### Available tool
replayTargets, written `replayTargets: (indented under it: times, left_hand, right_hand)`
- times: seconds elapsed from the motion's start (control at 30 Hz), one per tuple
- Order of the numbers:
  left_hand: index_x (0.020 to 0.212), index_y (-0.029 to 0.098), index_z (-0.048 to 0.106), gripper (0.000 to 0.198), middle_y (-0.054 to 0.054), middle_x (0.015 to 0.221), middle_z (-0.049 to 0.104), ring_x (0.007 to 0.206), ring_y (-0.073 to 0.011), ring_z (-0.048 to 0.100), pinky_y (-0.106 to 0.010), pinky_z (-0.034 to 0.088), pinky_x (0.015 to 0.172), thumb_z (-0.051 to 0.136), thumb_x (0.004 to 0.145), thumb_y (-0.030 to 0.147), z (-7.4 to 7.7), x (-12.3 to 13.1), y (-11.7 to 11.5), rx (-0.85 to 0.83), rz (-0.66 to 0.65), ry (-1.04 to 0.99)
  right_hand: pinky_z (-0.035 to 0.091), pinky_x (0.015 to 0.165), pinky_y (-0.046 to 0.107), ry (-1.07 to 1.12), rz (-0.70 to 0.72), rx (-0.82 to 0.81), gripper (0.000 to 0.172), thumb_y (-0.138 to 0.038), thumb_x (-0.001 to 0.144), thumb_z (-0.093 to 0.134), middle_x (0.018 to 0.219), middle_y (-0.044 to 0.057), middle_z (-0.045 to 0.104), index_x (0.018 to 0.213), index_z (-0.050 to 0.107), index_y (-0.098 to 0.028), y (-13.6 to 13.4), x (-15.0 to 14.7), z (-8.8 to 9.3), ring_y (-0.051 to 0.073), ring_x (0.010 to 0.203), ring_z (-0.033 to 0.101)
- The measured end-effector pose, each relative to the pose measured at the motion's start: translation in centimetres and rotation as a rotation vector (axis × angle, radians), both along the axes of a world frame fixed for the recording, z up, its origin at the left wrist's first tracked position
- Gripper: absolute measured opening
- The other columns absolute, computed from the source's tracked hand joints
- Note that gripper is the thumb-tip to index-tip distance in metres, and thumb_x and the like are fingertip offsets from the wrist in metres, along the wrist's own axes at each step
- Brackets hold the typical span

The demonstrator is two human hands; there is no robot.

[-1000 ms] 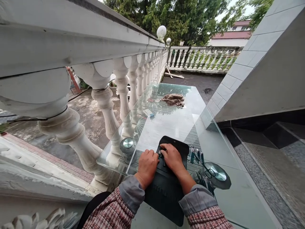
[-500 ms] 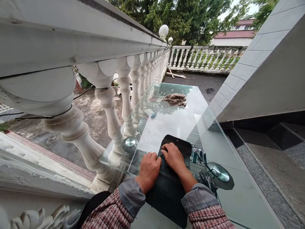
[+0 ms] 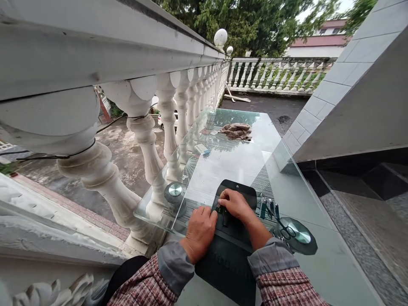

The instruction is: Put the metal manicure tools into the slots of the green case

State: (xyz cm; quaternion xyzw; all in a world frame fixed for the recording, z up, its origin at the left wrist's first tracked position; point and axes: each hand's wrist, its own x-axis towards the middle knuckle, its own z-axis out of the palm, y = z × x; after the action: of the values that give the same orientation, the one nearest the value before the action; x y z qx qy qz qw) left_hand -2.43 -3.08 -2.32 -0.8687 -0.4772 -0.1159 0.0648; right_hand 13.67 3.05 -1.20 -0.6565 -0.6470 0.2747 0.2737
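An opened black tool case (image 3: 230,250) lies on the near end of a glass table (image 3: 242,157). My left hand (image 3: 199,229) rests with curled fingers on the case's left edge. My right hand (image 3: 236,204) is closed over a small dark tool (image 3: 225,216) on the case's upper half. What its fingertips grip is partly hidden. Several small metal grooming tools (image 3: 268,208) lie on the glass just right of the case, with small scissors (image 3: 284,230) beside them.
A white stone balustrade (image 3: 165,110) runs close along the table's left side. A tiled wall (image 3: 350,93) rises on the right. A crumpled brown cloth (image 3: 237,131) and a small card (image 3: 202,148) lie farther down the glass. Round metal table fittings (image 3: 175,190) sit at the near corners.
My right hand has slid slightly along the case while the left stays put. The camera has shifted a little, moving everything slightly right.
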Motion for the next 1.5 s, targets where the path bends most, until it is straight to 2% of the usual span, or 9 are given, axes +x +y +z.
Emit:
replayTargets:
  times: [0.2, 0.37, 0.5, 0.67, 0.83, 1.0, 1.1, 1.23, 1.5]
  left_hand:
    - [0.104, 0.024, 0.058, 0.016, -0.003, 0.086, 0.053, 0.081, -0.0205, 0.049, -0.032, 0.041, 0.067, 0.052, 0.089, 0.023, 0.2, -0.2, -0.1, 0.016, -0.015, -0.006]
    - [0.103, 0.024, 0.059, 0.015, -0.003, 0.087, 0.052, 0.082, -0.0194, 0.048, -0.031, 0.04, 0.069, 0.053, 0.09, 0.024, 0.5, -0.3, 0.0, -0.026, -0.017, -0.002]
    - [0.099, 0.024, 0.06, 0.012, -0.003, 0.086, 0.052, 0.082, -0.0192, 0.047, -0.031, 0.039, 0.069, 0.054, 0.089, 0.024, 0.9, -0.5, 0.1, -0.052, 0.005, 0.003]
    - [0.099, 0.023, 0.06, 0.013, -0.004, 0.086, 0.052, 0.082, -0.0203, 0.047, -0.031, 0.038, 0.068, 0.055, 0.088, 0.024, 1.0, -0.9, 0.5, -0.047, 0.041, 0.018]
    - [0.101, 0.022, 0.06, 0.014, -0.004, 0.087, 0.052, 0.083, -0.0209, 0.047, -0.032, 0.039, 0.069, 0.054, 0.088, 0.021, 0.6, -1.0, 0.6, -0.025, 0.03, 0.045]
    - [0.102, 0.021, 0.059, 0.015, -0.004, 0.087, 0.052, 0.081, -0.0198, 0.047, -0.032, 0.04, 0.069, 0.053, 0.089, 0.022, 0.4, -1.0, 0.5, -0.008, 0.013, 0.04]
    - [0.103, 0.021, 0.059, 0.015, -0.005, 0.087, 0.052, 0.081, -0.0197, 0.047, -0.032, 0.04, 0.07, 0.052, 0.09, 0.023, 0.6, -1.0, 0.5, -0.013, 0.006, 0.035]
    - [0.103, 0.02, 0.06, 0.015, -0.005, 0.086, 0.052, 0.081, -0.0199, 0.047, -0.032, 0.04, 0.07, 0.052, 0.09, 0.022, 1.0, -0.9, 0.5, -0.029, 0.003, 0.044]
    - [0.102, 0.02, 0.06, 0.015, -0.005, 0.085, 0.053, 0.08, -0.0201, 0.048, -0.032, 0.04, 0.07, 0.051, 0.09, 0.021, 1.2, -0.8, 0.5, -0.029, -0.001, 0.056]
  right_hand:
    - [0.039, 0.053, 0.023, 0.169, -0.108, 0.035, 0.008, -0.026, 0.064, 0.059, 0.057, -0.002, 0.06, 0.061, 0.058, -0.018, 0.5, 0.2, -0.3, 0.012, 0.054, 0.053]
    - [0.04, 0.051, 0.024, 0.289, -0.301, 0.154, 0.024, -0.039, 0.071, 0.052, 0.069, 0.003, 0.064, 0.076, 0.059, -0.017, -0.4, 1.1, 1.7, 0.013, 0.056, 0.053]
    - [0.04, 0.049, 0.025, 0.417, -0.458, 0.316, 0.027, -0.042, 0.068, 0.058, 0.071, 0.004, 0.065, 0.079, 0.06, -0.017, -2.3, 5.1, 3.8, 0.012, 0.053, 0.05]
    - [0.041, 0.054, 0.028, 0.133, -0.613, 0.298, 0.026, -0.039, 0.066, 0.057, 0.068, 0.005, 0.065, 0.076, 0.063, -0.016, -4.1, 11.6, 3.4, 0.015, 0.057, 0.054]
    - [0.039, 0.06, 0.028, -0.246, -0.6, 0.063, 0.017, -0.031, 0.069, 0.053, 0.072, 0.004, 0.068, 0.073, 0.065, -0.021, -4.3, 13.2, 1.7, 0.018, 0.066, 0.058]
    - [0.042, 0.066, 0.027, -0.192, -0.513, 0.051, 0.027, -0.031, 0.074, 0.05, 0.086, 0.004, 0.07, 0.093, 0.066, -0.02, -4.0, 13.3, 0.7, 0.017, 0.072, 0.062]
    - [0.042, 0.067, 0.027, -0.218, -0.516, 0.064, 0.029, -0.032, 0.075, 0.05, 0.089, 0.004, 0.07, 0.096, 0.065, -0.02, -4.8, 14.0, 1.1, 0.017, 0.074, 0.062]
    - [0.036, 0.058, 0.026, -0.434, -0.446, -0.06, 0.019, -0.035, 0.075, 0.051, 0.078, 0.002, 0.069, 0.076, 0.065, -0.024, -6.7, 14.4, 2.2, 0.018, 0.073, 0.06]
    - [0.029, 0.054, 0.026, -0.658, -0.298, -0.26, 0.022, -0.04, 0.077, 0.05, 0.084, 0.005, 0.066, 0.069, 0.061, -0.023, -8.2, 12.4, 2.6, 0.02, 0.077, 0.059]
